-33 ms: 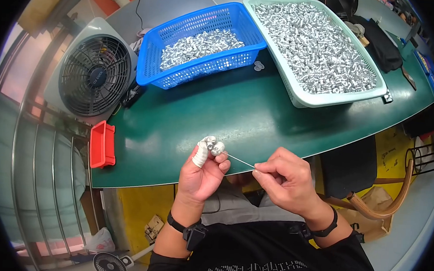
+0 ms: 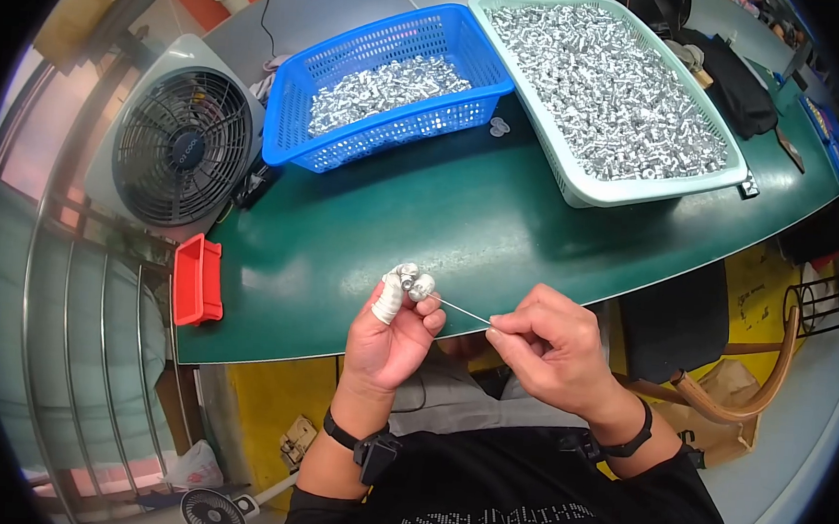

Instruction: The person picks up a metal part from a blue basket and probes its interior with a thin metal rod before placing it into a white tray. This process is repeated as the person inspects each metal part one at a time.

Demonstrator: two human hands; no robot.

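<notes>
My left hand [image 2: 388, 345], its thumb and a finger wrapped in white tape, pinches a small silver metal part [image 2: 407, 283] over the table's near edge. To its right, my right hand [image 2: 556, 349] grips a thin metal rod [image 2: 462, 312] between thumb and fingers. The rod slants up and left toward the taped fingertips of my left hand. Its far tip ends at those fingertips, and I cannot tell whether it touches the part. Much of the part is hidden by the fingers.
On the green table [image 2: 345, 229] stand a blue basket [image 2: 292, 153] and a pale green basket [image 2: 625, 195], both holding many small silver metal parts. A small red bin [image 2: 197, 282] and a grey box fan [image 2: 191, 147] are at the left. A chair [image 2: 675, 321] stands at the right.
</notes>
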